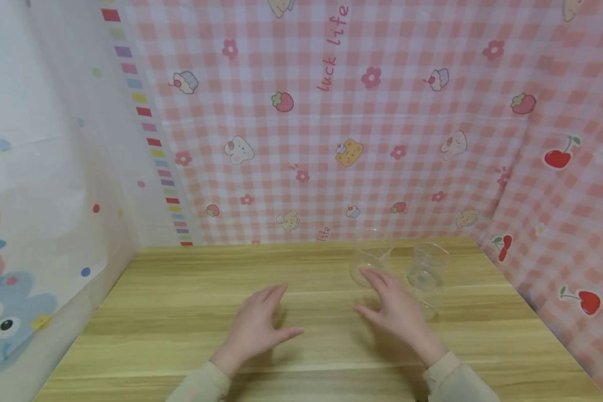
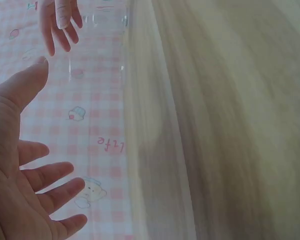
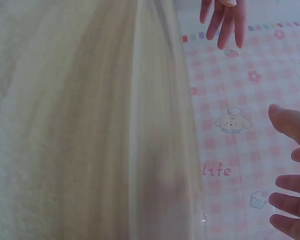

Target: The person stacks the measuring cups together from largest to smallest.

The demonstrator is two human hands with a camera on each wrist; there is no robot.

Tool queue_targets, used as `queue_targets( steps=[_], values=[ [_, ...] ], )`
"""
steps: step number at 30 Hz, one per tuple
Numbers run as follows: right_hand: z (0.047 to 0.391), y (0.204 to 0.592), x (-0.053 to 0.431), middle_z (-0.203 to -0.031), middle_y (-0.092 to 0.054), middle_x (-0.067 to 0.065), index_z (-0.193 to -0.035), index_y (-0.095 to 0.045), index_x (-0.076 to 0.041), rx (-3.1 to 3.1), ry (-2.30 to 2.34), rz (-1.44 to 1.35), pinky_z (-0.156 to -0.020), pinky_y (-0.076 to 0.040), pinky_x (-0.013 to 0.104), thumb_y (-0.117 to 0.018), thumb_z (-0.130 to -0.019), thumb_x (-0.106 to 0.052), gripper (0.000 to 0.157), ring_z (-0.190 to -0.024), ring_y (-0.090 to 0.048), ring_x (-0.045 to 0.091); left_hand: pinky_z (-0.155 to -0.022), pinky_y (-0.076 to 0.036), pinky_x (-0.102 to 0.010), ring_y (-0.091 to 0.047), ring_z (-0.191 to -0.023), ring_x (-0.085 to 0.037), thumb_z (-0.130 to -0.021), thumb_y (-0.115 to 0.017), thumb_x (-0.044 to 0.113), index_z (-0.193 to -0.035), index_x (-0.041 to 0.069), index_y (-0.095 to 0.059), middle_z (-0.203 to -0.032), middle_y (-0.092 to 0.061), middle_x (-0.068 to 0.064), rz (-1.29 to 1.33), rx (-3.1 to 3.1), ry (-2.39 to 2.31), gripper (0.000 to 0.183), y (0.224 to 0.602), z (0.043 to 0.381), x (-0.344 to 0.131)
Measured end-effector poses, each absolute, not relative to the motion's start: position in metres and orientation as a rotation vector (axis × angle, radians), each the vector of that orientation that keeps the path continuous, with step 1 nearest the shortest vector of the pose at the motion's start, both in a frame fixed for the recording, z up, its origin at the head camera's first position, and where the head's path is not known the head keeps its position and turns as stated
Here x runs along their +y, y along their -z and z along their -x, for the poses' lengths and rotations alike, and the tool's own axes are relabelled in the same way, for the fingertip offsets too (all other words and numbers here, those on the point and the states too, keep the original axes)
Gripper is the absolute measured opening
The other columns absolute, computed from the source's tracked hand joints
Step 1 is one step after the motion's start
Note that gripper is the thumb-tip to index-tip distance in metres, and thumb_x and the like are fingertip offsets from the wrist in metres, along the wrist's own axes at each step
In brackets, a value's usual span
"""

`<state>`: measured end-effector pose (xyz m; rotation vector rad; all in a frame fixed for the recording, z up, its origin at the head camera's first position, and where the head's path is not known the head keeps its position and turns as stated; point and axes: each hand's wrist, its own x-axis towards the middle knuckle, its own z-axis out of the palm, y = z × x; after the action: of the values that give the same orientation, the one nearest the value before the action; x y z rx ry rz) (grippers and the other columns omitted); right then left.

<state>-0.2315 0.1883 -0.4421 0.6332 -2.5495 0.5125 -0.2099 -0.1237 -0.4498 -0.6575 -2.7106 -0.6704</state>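
Both hands hover over the wooden table, holding nothing. My left hand (image 1: 256, 324) is left of the middle, fingers extended and thumb apart, pointing toward the right hand. My right hand (image 1: 394, 307) has loosely extended fingers, and its fingertips overlap the base of a clear, tall see-through vessel (image 1: 372, 254) in the head view. Further right stands a second clear vessel (image 1: 429, 259), its lower part partly behind the right hand. Faint outlines of transparent vessels (image 2: 122, 70) also show past the hands in the left wrist view.
The wooden tabletop (image 1: 181, 301) reaches back to a pink checked cloth (image 1: 301, 134) printed with strawberries and cupcakes. A white dotted cloth (image 1: 50, 139) hangs along the left side, and a cherry-print cloth (image 1: 573, 223) along the right.
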Motion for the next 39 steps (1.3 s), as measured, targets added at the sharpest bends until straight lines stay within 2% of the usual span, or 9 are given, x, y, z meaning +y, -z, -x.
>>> queue_targets(
  steps=[9, 13, 21, 28, 35, 39],
  values=[
    [0.235, 0.432, 0.193, -0.13, -0.06, 0.019, -0.139, -0.053, -0.006, -2.539, -0.517, -0.609, -0.088, -0.052, 0.055, -0.085, -0.077, -0.039, 0.077, -0.113, -0.058, 0.04, -0.105, -0.039, -0.055, -0.051, -0.126, -0.037, -0.075, -0.08, 0.055, -0.146, 0.004, -0.047, -0.138, -0.056, -0.016, 0.626, -2.718, 0.785, 0.093, 0.446, 0.213, -0.121],
    [0.237, 0.429, 0.194, -0.129, -0.061, 0.019, -0.139, -0.053, -0.004, -2.53, -0.504, -0.623, -0.091, -0.05, 0.056, -0.084, -0.078, -0.038, 0.076, -0.112, -0.059, 0.04, -0.105, -0.04, -0.054, -0.052, -0.126, -0.038, -0.075, -0.08, 0.056, -0.144, 0.004, -0.048, -0.136, -0.057, -0.017, 0.626, -2.72, 0.811, 0.092, 0.445, 0.214, -0.121],
    [0.241, 0.42, 0.198, -0.124, -0.063, 0.018, -0.14, -0.053, -0.005, -2.54, -0.519, -0.617, -0.088, -0.051, 0.055, -0.083, -0.079, -0.036, 0.074, -0.11, -0.06, 0.039, -0.106, -0.039, -0.053, -0.052, -0.126, -0.039, -0.075, -0.081, 0.054, -0.142, 0.002, -0.05, -0.136, -0.057, -0.018, 0.642, -2.746, 0.864, 0.091, 0.441, 0.217, -0.122],
    [0.249, 0.413, 0.202, -0.127, -0.061, 0.021, -0.139, -0.052, -0.003, -2.587, -0.522, -0.571, -0.091, -0.049, 0.057, -0.082, -0.081, -0.036, 0.073, -0.114, -0.057, 0.041, -0.106, -0.039, -0.052, -0.051, -0.127, -0.037, -0.076, -0.082, 0.051, -0.142, 0.001, -0.05, -0.138, -0.056, -0.017, 0.638, -2.767, 0.943, 0.088, 0.438, 0.22, -0.122],
    [0.257, 0.406, 0.207, -0.122, -0.062, 0.023, -0.138, -0.052, -0.001, -2.583, -0.496, -0.553, -0.089, -0.05, 0.057, -0.082, -0.081, -0.037, 0.074, -0.11, -0.058, 0.042, -0.1, -0.046, -0.051, -0.059, -0.116, -0.034, -0.077, -0.084, 0.042, -0.141, 0.0, -0.051, -0.134, -0.059, -0.017, 0.641, -2.761, 1.008, 0.083, 0.434, 0.223, -0.121],
    [0.26, 0.403, 0.211, -0.125, -0.06, 0.023, -0.14, -0.05, 0.0, -2.607, -0.491, -0.533, -0.09, -0.049, 0.058, -0.081, -0.082, -0.039, 0.076, -0.112, -0.056, 0.043, -0.096, -0.048, -0.052, -0.061, -0.113, -0.034, -0.078, -0.083, 0.041, -0.141, 0.0, -0.051, -0.131, -0.06, -0.016, 0.641, -2.758, 1.06, 0.081, 0.433, 0.224, -0.121]
  ],
)
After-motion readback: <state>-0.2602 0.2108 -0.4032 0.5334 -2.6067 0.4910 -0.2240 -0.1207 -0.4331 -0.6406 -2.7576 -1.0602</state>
